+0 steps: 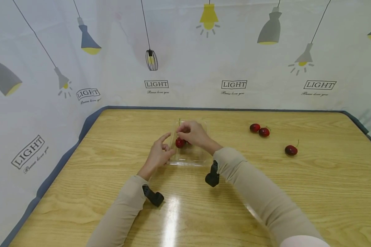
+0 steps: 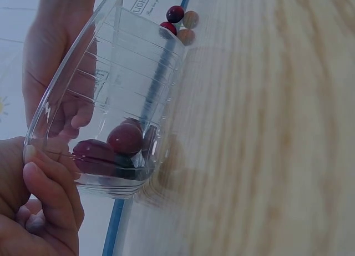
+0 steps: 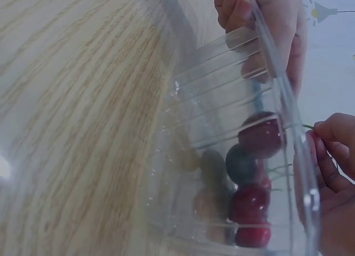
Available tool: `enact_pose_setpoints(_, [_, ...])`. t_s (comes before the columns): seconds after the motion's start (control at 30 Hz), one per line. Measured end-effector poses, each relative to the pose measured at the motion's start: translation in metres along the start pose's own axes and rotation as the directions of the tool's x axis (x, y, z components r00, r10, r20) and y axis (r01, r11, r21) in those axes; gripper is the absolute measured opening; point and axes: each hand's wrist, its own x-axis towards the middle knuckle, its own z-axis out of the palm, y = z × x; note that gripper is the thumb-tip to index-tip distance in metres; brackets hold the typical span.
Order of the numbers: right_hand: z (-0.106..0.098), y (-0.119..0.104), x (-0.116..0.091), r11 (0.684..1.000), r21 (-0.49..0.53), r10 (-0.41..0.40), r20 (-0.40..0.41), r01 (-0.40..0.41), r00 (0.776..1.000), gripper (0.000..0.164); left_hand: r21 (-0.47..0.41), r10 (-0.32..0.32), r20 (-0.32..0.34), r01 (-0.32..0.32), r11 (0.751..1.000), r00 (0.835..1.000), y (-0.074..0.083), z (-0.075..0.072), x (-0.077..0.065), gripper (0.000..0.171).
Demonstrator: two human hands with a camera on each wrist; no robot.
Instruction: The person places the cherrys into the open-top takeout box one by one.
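A clear plastic box (image 1: 188, 164) stands on the table with several dark red cherries inside. My left hand (image 1: 158, 153) pinches its left rim between thumb and fingers, plainest in the left wrist view, where the left hand (image 2: 50, 197) is at the near wall. Over the box, my right hand (image 1: 195, 133) has thumb and forefinger together on a thin green stem (image 3: 308, 126). A cherry (image 3: 260, 135) hangs from that stem, above other cherries (image 3: 249, 203) seen through the wall in the right wrist view. In the head view, the right hand hides most of the cherries in the box.
Two cherries (image 1: 259, 130) lie side by side on the wooden table (image 1: 111, 144), right of the box. Another cherry (image 1: 291, 150), stem up, lies farther right and nearer. A white cloth (image 1: 185, 96) printed with lamps stands behind the table's far edge.
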Motion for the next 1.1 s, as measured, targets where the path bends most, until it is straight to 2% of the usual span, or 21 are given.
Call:
enact_pose_setpoints(0.33, [0.004, 0.006, 0.000, 0.999, 0.034, 0.022, 0.013, -0.022, 1.000, 0.009, -0.040, -0.005, 0.009, 0.005, 0.999, 1.000, 0.000, 0.000, 0.000, 0.067])
enact_pose_setpoints(0.67, [0.007, 0.008, -0.003, 0.999, 0.014, 0.047, 0.011, -0.048, 0.999, 0.009, -0.035, -0.020, -0.001, 0.020, 0.999, 1.000, -0.002, 0.001, 0.002, 0.067])
enact_pose_setpoints(1.1, [0.007, 0.011, -0.003, 0.999, -0.002, 0.036, -0.004, -0.037, 0.999, 0.010, -0.017, 0.002, 0.001, -0.002, 1.000, 1.000, -0.003, 0.001, 0.002, 0.066])
